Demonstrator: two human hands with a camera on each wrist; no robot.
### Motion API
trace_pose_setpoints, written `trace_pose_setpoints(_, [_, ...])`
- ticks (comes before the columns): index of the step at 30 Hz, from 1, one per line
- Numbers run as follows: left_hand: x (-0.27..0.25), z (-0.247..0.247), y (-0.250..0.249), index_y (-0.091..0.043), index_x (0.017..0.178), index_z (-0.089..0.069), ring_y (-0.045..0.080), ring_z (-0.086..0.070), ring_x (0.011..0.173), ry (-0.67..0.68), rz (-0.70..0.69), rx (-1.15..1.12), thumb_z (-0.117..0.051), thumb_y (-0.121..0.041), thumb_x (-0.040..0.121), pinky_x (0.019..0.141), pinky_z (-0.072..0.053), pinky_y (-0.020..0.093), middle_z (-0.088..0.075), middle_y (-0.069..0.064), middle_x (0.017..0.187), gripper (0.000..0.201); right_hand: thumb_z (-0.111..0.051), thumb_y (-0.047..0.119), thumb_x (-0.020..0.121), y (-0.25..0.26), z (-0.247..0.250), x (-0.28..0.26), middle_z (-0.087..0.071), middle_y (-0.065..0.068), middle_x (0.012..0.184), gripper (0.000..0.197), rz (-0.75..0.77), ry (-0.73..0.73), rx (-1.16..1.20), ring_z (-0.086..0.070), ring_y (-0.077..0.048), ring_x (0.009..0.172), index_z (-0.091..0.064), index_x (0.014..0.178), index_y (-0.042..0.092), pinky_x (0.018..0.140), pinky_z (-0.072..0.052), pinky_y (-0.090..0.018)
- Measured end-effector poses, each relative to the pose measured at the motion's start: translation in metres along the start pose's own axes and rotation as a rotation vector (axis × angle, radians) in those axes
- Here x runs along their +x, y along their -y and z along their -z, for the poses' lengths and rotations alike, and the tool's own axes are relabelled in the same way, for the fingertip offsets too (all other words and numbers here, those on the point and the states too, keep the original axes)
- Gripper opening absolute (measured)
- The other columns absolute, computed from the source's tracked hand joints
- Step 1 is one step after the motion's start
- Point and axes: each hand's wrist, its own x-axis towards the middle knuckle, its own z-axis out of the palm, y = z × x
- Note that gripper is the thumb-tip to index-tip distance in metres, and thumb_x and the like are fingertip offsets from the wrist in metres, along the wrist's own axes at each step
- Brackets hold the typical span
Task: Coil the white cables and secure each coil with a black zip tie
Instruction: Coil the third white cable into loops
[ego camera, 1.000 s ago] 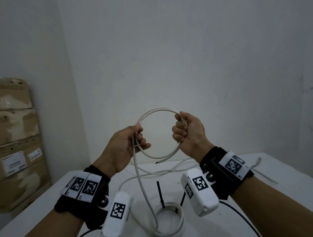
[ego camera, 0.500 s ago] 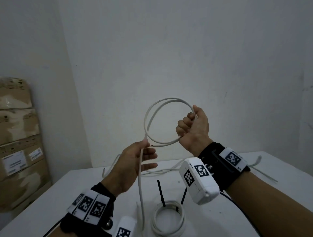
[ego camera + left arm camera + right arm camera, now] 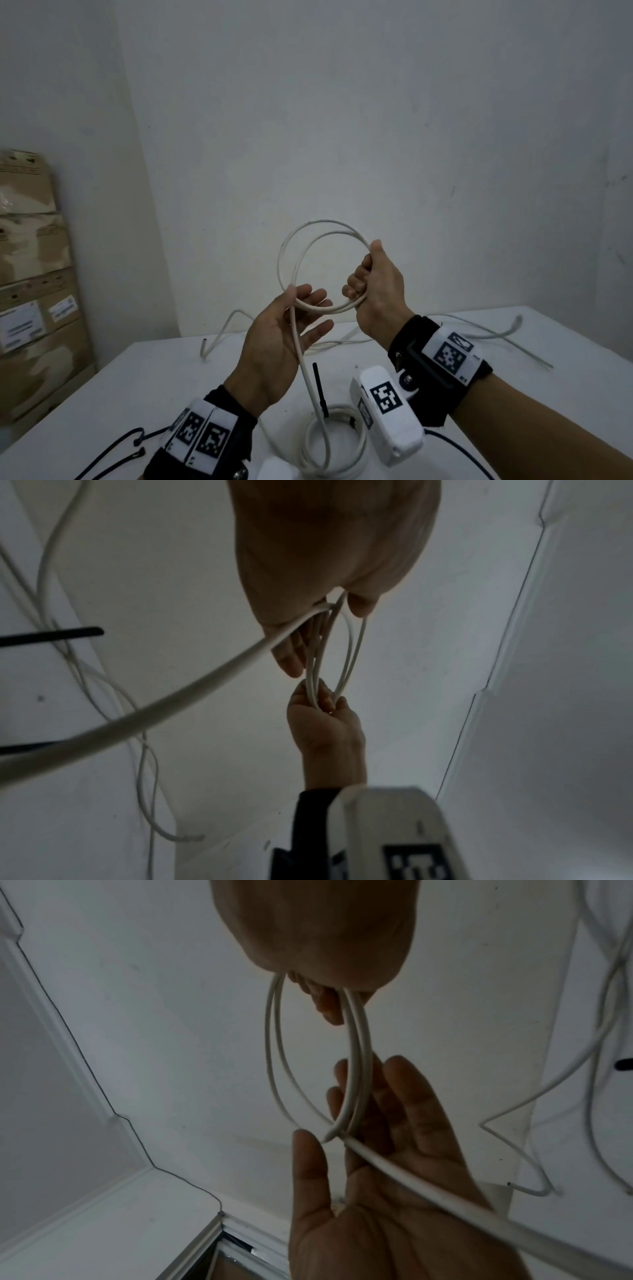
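Head view, from left to right: stacked cardboard boxes (image 3: 30, 284) stand against the left wall, clear of the work. The left hand (image 3: 274, 346) is raised above the table (image 3: 102, 404) with its grip loose: fingers straight and spread, palm up, the white cable (image 3: 310, 370) running across the palm and down to the table without being pinched. The loops (image 3: 325, 233) of that cable, two turns as far as I can see, hang in the air between the hands. The right hand (image 3: 376, 291) has a tight grip, fingers curled round the gathered turns at their right side.

What could go wrong, as I judge it: the left hand only guides the cable, so a springy turn may slip off the palm and open wider than the others, leaving an uneven coil. The hanging length drops straight into the finished coil (image 3: 334, 442) on the table, which already carries a black zip tie (image 3: 320, 390); pulling more slack up may drag or snag that coil. The loose cable (image 3: 507, 337) lying across the far side of the table, with a kinked end near the left, could tangle with the one being wound. No spare zip tie is visible, so I cannot tell where the next one is.
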Motion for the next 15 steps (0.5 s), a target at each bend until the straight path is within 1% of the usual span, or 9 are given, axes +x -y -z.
trace_pose_setpoints(2, [0.001, 0.002, -0.001, -0.004, 0.094, -0.064, 0.024, -0.071, 0.084, -0.022, 0.005, -0.033, -0.052, -0.017, 0.092, 0.073, -0.058, 0.040, -0.071, 0.013, 0.089, 0.019, -0.045, 0.042, 0.098, -0.004, 0.003, -0.001, -0.029, 0.003, 0.049, 0.039, -0.006, 0.015, -0.027, -0.026, -0.010, 0.039, -0.042, 0.070, 0.015, 0.037, -0.029, -0.022])
trace_pose_setpoints(3, [0.001, 0.004, -0.002, -0.005, 0.090, -0.064, 0.024, -0.071, 0.082, -0.025, 0.017, -0.053, -0.055, -0.017, 0.087, 0.072, -0.058, 0.041, -0.071, 0.011, 0.086, 0.015, -0.045, 0.043, 0.098, -0.005, 0.004, -0.001, -0.029, 0.004, 0.049, 0.039, -0.010, 0.031, -0.033, -0.026, -0.009, 0.038, -0.044, 0.073, 0.014, 0.036, -0.028, -0.021])
trace_pose_setpoints(5, [0.003, 0.009, -0.004, -0.007, 0.084, -0.064, 0.025, -0.070, 0.081, -0.009, 0.050, -0.076, -0.060, -0.021, 0.078, 0.073, -0.057, 0.042, -0.071, 0.010, 0.086, 0.015, -0.044, 0.046, 0.098, -0.003, 0.005, -0.001, -0.027, 0.005, 0.049, 0.039, -0.014, 0.074, -0.052, -0.024, -0.008, 0.038, -0.047, 0.079, 0.012, 0.035, -0.024, -0.020])
trace_pose_setpoints(7, [0.004, 0.016, -0.005, -0.008, 0.081, -0.063, 0.026, -0.070, 0.080, 0.002, 0.066, -0.047, -0.061, -0.023, 0.074, 0.077, -0.055, 0.043, -0.070, 0.010, 0.085, 0.017, -0.045, 0.047, 0.097, 0.001, 0.007, 0.000, -0.025, 0.006, 0.048, 0.039, -0.021, 0.121, -0.090, -0.022, -0.007, 0.036, -0.049, 0.085, 0.010, 0.033, -0.021, -0.019])
trace_pose_setpoints(9, [0.006, 0.022, -0.009, -0.006, 0.081, -0.063, 0.027, -0.070, 0.074, 0.000, 0.080, -0.001, -0.060, -0.027, 0.076, 0.078, -0.054, 0.042, -0.069, 0.011, 0.080, 0.021, -0.048, 0.047, 0.096, 0.003, 0.010, 0.002, -0.024, 0.006, 0.048, 0.038, -0.061, 0.178, -0.155, -0.020, -0.007, 0.036, -0.050, 0.087, 0.010, 0.031, -0.019, -0.018])
trace_pose_setpoints(11, [0.010, 0.027, -0.016, -0.004, 0.083, -0.065, 0.028, -0.067, 0.067, -0.021, 0.098, 0.057, -0.056, -0.038, 0.085, 0.076, -0.053, 0.042, -0.065, 0.011, 0.070, 0.036, -0.053, 0.044, 0.094, 0.006, 0.015, 0.003, -0.023, 0.007, 0.049, 0.035, -0.130, 0.262, -0.290, -0.019, -0.006, 0.037, -0.051, 0.086, 0.010, 0.030, -0.017, -0.016])
trace_pose_setpoints(13, [0.015, 0.033, -0.024, -0.003, 0.090, -0.066, 0.028, -0.064, 0.061, -0.028, 0.112, 0.146, -0.048, -0.048, 0.091, 0.069, -0.054, 0.040, -0.061, 0.010, 0.064, 0.049, -0.056, 0.042, 0.093, 0.009, 0.019, 0.004, -0.022, 0.007, 0.049, 0.032, -0.186, 0.347, -0.460, -0.018, -0.005, 0.037, -0.051, 0.085, 0.011, 0.031, -0.015, -0.015])
trace_pose_setpoints(15, [0.017, 0.036, -0.031, -0.003, 0.096, -0.066, 0.026, -0.064, 0.061, 0.009, 0.136, 0.265, -0.042, -0.047, 0.095, 0.060, -0.055, 0.035, -0.064, 0.011, 0.070, 0.050, -0.056, 0.040, 0.094, 0.012, 0.022, 0.004, -0.021, 0.008, 0.049, 0.031, -0.202, 0.391, -0.600, -0.018, -0.005, 0.037, -0.050, 0.083, 0.012, 0.033, -0.014, -0.015])
